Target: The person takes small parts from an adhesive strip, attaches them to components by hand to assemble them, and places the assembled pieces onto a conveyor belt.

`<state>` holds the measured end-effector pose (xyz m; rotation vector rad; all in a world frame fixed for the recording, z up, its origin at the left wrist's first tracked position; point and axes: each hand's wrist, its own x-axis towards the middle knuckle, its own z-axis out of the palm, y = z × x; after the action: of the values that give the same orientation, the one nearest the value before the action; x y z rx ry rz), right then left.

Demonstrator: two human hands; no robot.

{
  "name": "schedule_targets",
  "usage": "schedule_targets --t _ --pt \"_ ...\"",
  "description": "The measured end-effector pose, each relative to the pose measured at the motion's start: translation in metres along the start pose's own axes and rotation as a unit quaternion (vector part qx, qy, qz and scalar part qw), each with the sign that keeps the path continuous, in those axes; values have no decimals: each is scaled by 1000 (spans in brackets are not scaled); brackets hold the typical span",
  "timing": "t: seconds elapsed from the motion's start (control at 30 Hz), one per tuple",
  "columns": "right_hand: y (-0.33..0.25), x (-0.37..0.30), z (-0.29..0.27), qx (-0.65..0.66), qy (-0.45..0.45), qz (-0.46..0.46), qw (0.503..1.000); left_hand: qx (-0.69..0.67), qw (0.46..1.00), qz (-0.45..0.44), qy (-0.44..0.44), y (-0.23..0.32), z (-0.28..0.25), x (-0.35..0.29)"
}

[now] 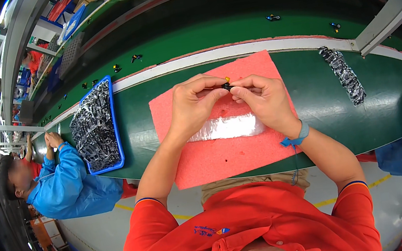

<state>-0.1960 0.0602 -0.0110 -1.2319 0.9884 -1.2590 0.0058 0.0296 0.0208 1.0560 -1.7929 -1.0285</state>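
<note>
Left hand: my left hand [195,100] pinches the small dark part [227,86] between thumb and fingers, taking its left side.
Right hand: my right hand [262,96] is closed to a pinch on its right side; the exact contact is too small to see.
Part: up between my fingertips, above the far half of the pink foam mat [226,160], yellow bit upward; two-sided support probably steadies something this tiny.
Mat: lies on the green table [320,102] right before me, likely as cushioning.
Shiny strip: the silvery strip [229,127] lies across the mat, below my hands; its purpose I cannot tell.
Blue tray: the blue tray [118,131], full of black pieces [93,127], stands to my left, presumably for easy reach.
Black row: the row of black pieces [344,76] lies to my right, perhaps grouped for counting.
Writing: a small embroidered logo with lettering marks my red shirt [243,211]; I make out no label on the part.
</note>
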Motion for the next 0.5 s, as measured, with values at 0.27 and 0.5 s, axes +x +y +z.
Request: schedule_targets --t 0.27,0.5 --pt "0 -4 7 -58 20 -27 998 -1 999 -45 4 1 3 -2" --pt "3 -3 6 -45 29 -5 999 -44 997 -67 -4 -4 5 0"
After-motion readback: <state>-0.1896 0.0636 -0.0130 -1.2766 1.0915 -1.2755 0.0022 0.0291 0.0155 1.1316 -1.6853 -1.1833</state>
